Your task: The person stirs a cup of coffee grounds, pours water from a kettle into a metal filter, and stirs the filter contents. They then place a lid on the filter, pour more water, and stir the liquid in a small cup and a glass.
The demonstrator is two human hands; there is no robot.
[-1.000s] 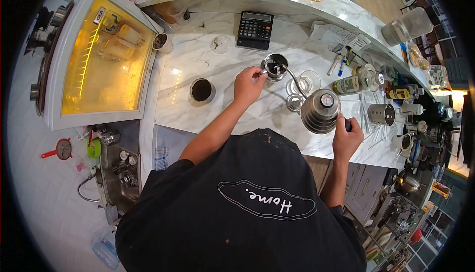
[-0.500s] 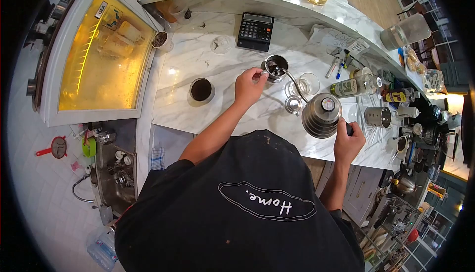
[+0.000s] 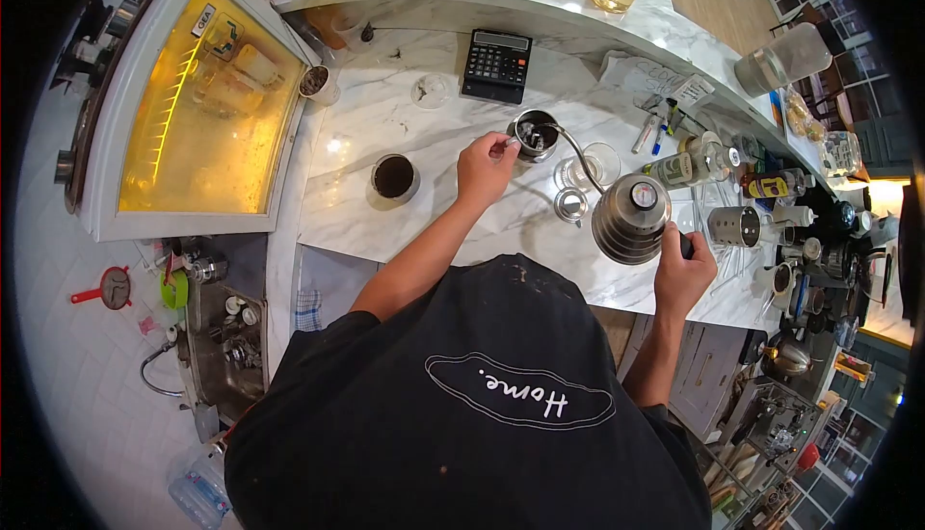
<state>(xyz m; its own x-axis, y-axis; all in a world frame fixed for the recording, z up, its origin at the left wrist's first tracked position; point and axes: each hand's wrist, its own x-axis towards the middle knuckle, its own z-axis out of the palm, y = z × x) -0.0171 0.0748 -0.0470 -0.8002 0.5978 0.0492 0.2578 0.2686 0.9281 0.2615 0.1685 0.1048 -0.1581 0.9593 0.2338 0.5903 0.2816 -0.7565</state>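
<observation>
My right hand [image 3: 684,265] is wrapped round the black handle of a steel gooseneck kettle [image 3: 624,233] with a dial thermometer on its lid. The kettle's thin spout reaches left, its tip over the near right rim of a small steel cup [image 3: 536,157]. Inside the cup are dark contents with bright reflections; whether water is flowing I cannot make out. At the cup's left side, my left hand [image 3: 485,170] pinches what looks like its small handle. Close by lie a clear glass dish [image 3: 602,162] and a small round metal lid or cup [image 3: 570,204].
Left of my hands stands a cup of dark liquid [image 3: 393,177]. A black calculator [image 3: 496,66] lies at the back beside a small clear dish [image 3: 431,92]. Pens [image 3: 658,135], bottles [image 3: 672,172] and a perforated steel holder [image 3: 734,226] crowd the right. A lit glass-door cabinet [image 3: 193,145] borders the left.
The kettle and my right hand have shifted slightly right, and the spout tip has moved from the cup's middle toward its right rim. My left hand stays at the cup.
</observation>
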